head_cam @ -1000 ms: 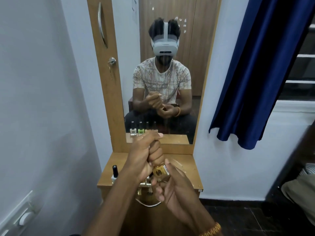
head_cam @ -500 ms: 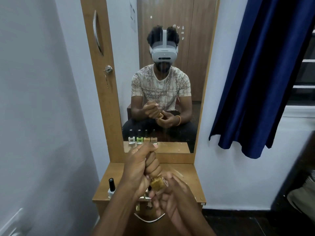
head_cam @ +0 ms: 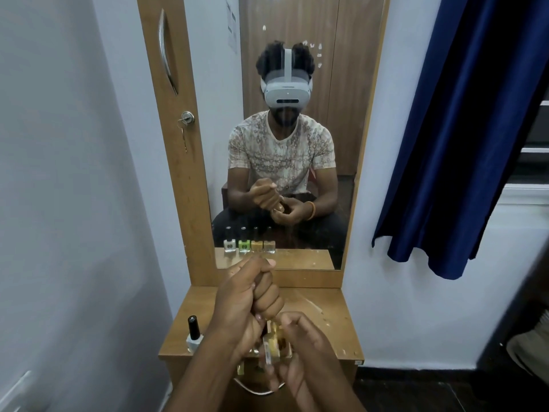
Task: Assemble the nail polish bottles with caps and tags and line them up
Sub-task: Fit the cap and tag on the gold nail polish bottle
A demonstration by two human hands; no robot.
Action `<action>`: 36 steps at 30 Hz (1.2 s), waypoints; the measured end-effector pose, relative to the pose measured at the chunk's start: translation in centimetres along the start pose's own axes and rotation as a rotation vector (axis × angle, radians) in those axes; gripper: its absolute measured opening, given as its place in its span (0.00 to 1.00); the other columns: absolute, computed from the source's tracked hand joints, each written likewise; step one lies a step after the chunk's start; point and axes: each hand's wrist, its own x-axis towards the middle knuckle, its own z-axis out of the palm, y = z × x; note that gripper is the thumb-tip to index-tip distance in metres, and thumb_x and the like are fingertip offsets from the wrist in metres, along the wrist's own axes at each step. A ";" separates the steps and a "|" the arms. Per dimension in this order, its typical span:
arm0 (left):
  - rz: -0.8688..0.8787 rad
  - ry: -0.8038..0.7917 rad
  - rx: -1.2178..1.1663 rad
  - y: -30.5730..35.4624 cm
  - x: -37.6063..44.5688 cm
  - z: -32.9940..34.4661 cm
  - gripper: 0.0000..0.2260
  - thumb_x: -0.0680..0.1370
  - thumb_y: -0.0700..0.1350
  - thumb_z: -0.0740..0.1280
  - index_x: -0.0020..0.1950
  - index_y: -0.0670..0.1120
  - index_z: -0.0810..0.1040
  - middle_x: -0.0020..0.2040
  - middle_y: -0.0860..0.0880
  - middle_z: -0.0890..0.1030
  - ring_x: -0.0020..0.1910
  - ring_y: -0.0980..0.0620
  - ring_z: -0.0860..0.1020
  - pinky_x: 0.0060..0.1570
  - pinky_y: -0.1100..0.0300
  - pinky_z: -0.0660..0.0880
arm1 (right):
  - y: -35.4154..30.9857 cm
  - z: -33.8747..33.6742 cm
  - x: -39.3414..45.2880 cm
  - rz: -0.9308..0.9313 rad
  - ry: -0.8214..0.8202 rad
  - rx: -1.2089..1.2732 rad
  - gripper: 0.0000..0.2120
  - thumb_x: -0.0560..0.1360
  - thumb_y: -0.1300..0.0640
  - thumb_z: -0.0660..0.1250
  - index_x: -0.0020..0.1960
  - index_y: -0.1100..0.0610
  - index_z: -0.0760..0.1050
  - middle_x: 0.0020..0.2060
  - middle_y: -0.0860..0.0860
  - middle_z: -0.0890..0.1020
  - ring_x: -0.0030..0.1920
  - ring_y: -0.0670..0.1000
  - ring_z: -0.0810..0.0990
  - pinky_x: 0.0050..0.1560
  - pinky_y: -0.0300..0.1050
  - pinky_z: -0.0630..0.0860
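Gold bottle [head_cam: 274, 344] gripped low in right hand [head_cam: 300, 349] above bench [head_cam: 332, 328]; left hand [head_cam: 249, 304] fisted round cap, seemingly twisting. White bottle [head_cam: 194, 334] standing at left.

Soft, even indoor light, no hard shadows, white wall [head_cam: 74, 173] evenly lit, floor at near right dim, mirror [head_cam: 285, 129] clear with faint vertical streak (mild glare), wide-angle bending at edges, near hands slightly soft, curtain [head_cam: 463, 129] folds deeply shaded
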 end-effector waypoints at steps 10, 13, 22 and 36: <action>-0.013 -0.010 -0.150 0.4 0.4 -0.9 0.21 0.81 0.42 0.64 0.30 0.48 0.60 0.22 0.52 0.56 0.21 0.54 0.52 0.25 0.56 0.50 | -0.8 -0.3 0.2 -0.035 0.112 0.016 0.18 0.76 0.48 0.71 0.55 0.62 0.74 0.42 0.61 0.82 0.33 0.50 0.75 0.31 0.40 0.69; -0.021 -0.022 -0.214 0.6 0.4 -1.1 0.18 0.81 0.42 0.63 0.32 0.48 0.63 0.24 0.52 0.57 0.23 0.54 0.54 0.27 0.58 0.53 | -1.5 -1.3 -0.1 -0.060 0.126 0.066 0.15 0.80 0.49 0.65 0.56 0.60 0.73 0.44 0.62 0.81 0.36 0.52 0.76 0.34 0.43 0.69; -0.036 -0.054 -0.318 -0.2 0.3 0.2 0.09 0.78 0.41 0.60 0.38 0.46 0.67 0.30 0.51 0.60 0.31 0.53 0.60 0.35 0.57 0.61 | -1.9 -2.5 0.3 -0.197 0.103 0.155 0.14 0.73 0.66 0.60 0.58 0.60 0.71 0.45 0.62 0.80 0.38 0.52 0.78 0.41 0.47 0.69; 0.025 0.030 -0.435 0.3 0.8 -1.0 0.09 0.67 0.33 0.56 0.40 0.45 0.68 0.35 0.48 0.62 0.33 0.52 0.64 0.37 0.57 0.67 | -3.7 -9.8 2.6 -0.391 0.531 -0.835 0.34 0.76 0.52 0.78 0.76 0.51 0.65 0.63 0.47 0.74 0.54 0.41 0.81 0.50 0.34 0.78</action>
